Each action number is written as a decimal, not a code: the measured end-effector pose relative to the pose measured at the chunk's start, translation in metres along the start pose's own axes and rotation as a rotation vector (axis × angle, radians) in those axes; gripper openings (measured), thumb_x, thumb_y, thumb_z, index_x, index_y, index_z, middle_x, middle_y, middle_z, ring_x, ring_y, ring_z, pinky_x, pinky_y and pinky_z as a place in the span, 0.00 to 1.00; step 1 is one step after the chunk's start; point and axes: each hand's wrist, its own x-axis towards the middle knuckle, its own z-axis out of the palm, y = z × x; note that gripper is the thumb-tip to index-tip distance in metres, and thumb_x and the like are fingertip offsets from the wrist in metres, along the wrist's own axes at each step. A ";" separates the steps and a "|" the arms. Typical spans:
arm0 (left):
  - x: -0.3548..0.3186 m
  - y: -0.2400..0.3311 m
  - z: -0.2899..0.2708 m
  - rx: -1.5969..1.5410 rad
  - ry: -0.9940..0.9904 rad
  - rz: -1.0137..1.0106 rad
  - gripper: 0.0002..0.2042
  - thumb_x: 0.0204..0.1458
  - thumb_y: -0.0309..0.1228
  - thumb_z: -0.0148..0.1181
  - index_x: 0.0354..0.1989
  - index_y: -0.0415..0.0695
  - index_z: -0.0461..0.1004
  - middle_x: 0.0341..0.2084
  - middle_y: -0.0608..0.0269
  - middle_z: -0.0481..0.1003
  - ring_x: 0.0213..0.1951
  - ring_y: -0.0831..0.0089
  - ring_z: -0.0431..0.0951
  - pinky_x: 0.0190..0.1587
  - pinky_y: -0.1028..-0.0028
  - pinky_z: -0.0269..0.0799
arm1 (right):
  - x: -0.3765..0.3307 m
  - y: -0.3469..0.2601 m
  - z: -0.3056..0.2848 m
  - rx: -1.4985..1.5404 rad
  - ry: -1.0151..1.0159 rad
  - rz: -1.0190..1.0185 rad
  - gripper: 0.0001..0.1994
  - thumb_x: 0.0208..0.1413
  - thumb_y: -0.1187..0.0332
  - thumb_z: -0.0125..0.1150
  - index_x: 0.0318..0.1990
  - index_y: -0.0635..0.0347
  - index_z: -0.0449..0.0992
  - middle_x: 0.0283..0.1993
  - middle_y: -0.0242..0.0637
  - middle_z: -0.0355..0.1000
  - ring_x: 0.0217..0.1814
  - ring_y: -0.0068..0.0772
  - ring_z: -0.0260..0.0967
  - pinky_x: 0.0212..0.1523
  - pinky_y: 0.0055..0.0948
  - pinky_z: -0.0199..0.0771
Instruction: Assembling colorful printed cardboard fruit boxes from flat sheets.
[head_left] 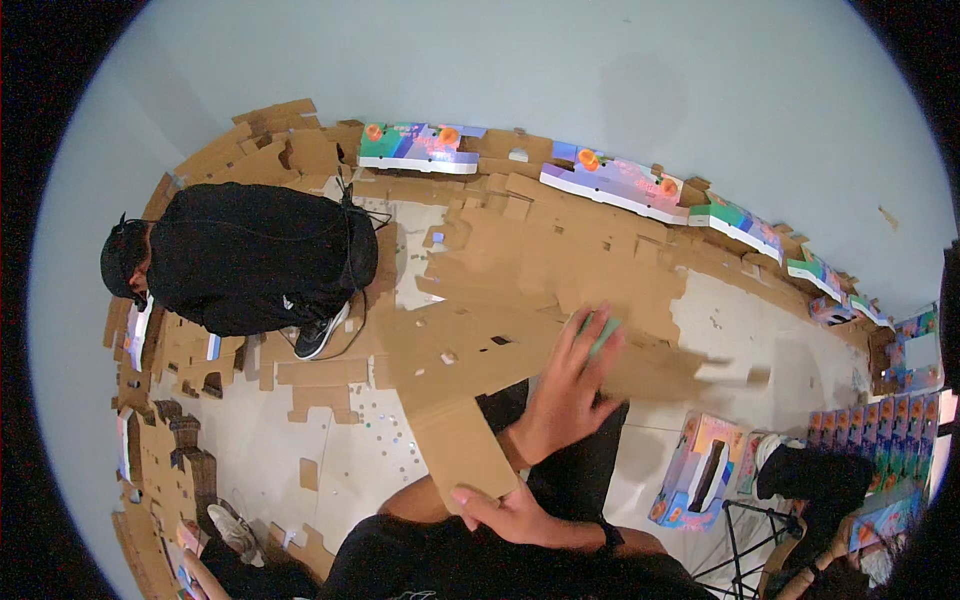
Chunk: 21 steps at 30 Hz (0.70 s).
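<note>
Cardboard [458,440] slants over the lap, between the hands. Right hand [515,515]: thumb closed down on its near end, other fingers mostly hidden. Left hand [575,385]: fingers extended and parted, thumb clear, motion-blurred; a green bit [604,338] shows by the fingers, can't tell what. I'd hold the right pinch firm near the edge, press with the left palm flat, spread load evenly, avoid creasing it.
</note>
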 end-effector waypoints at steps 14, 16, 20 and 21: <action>-0.151 -0.001 -0.096 -0.596 -0.404 -0.007 0.25 0.53 0.28 0.70 0.60 0.42 0.74 0.63 0.53 0.74 0.66 0.56 0.72 0.69 0.57 0.66 | -0.152 0.024 -0.163 -0.273 1.212 -0.589 0.14 0.64 0.72 0.56 0.55 0.66 0.74 0.52 0.42 0.75 0.55 0.35 0.72 0.60 0.37 0.71; -0.185 0.002 -0.106 -0.647 -0.384 -0.149 0.29 0.53 0.33 0.72 0.63 0.41 0.71 0.63 0.51 0.73 0.66 0.54 0.72 0.70 0.56 0.64 | -0.174 0.022 -0.142 -0.912 1.051 -0.515 0.16 0.68 0.66 0.53 0.57 0.64 0.74 0.53 0.43 0.76 0.56 0.40 0.72 0.60 0.43 0.72; -0.230 0.005 -0.124 -0.407 -0.376 -0.254 0.37 0.52 0.37 0.71 0.71 0.43 0.65 0.69 0.50 0.68 0.69 0.50 0.67 0.72 0.55 0.60 | -0.174 0.034 -0.112 -1.083 0.755 -0.332 0.09 0.64 0.75 0.52 0.43 0.66 0.80 0.41 0.46 0.77 0.44 0.40 0.75 0.49 0.34 0.74; -0.234 0.007 -0.128 -0.333 -0.312 -0.199 0.38 0.52 0.37 0.71 0.72 0.44 0.64 0.70 0.50 0.67 0.70 0.49 0.66 0.72 0.55 0.60 | -0.171 0.041 -0.105 -1.068 0.745 -0.292 0.08 0.64 0.75 0.53 0.42 0.66 0.80 0.40 0.46 0.78 0.43 0.39 0.75 0.47 0.34 0.74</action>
